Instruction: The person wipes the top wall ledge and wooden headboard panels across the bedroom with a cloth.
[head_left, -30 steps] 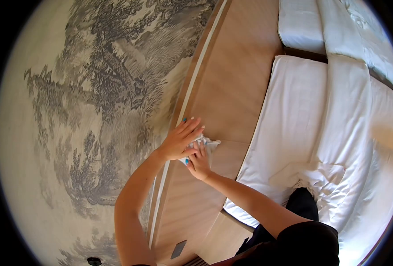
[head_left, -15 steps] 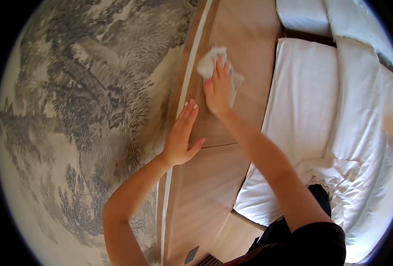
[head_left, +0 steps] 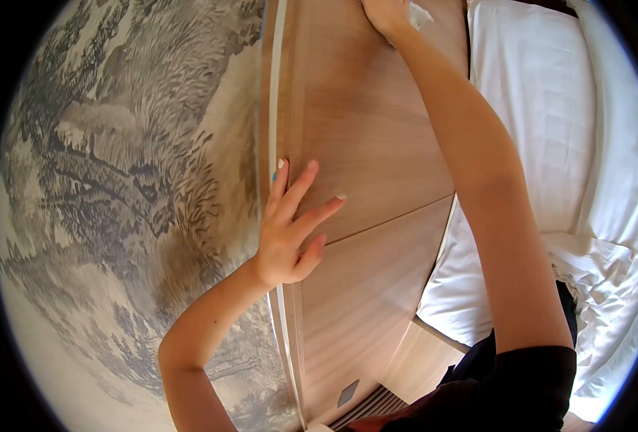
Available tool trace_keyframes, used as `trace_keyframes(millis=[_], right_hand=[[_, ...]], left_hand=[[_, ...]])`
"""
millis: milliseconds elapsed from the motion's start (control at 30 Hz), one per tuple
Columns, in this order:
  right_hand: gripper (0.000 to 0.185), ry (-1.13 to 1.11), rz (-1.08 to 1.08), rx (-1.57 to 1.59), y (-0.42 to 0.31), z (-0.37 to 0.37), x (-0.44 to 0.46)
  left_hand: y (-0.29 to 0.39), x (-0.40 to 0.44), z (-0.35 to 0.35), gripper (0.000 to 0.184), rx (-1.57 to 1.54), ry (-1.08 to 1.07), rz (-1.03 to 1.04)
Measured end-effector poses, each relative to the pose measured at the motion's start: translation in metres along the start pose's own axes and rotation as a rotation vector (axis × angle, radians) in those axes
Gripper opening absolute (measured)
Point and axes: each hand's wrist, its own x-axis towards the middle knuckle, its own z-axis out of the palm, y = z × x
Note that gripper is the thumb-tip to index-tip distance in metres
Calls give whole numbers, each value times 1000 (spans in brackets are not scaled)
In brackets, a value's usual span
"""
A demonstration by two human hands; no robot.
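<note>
Fingers spread and holding nothing, my left hand (head_left: 288, 234) is at the light strip (head_left: 275, 93) along the edge of the wooden panel (head_left: 376, 137). My right hand (head_left: 389, 16) is at the top edge of the view, on the upper part of the panel, its fingers cut off by the frame. Beside it a small part of a white cloth (head_left: 420, 16) shows, mostly hidden by the hand and the frame edge.
A wall with a grey painted landscape (head_left: 117, 180) fills the left side. On the right lies a bed with white bedding (head_left: 535, 108). Low down are a dark plate (head_left: 348, 393) on the panel and a wooden cabinet (head_left: 420, 363).
My right hand has moved with the cloth from beside my left hand up the panel to the top edge. My left hand has stayed by the strip, its fingers now spread wider. The view has shifted.
</note>
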Motion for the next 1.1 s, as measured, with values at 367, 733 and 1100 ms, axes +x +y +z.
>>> trace_keyframes(millis=[367,733,1100], right_hand=[[61,-53,-402,80,-39,-34,-172],[46,-238,-297,330,-17,-58,-398],[58,-166,-181,202,6,-52,-265]], left_hand=[[-1,-2,3,55,2,30,-12],[9,10,0,45,361,-208,315],[11,24,-4,35,279,-352,347]])
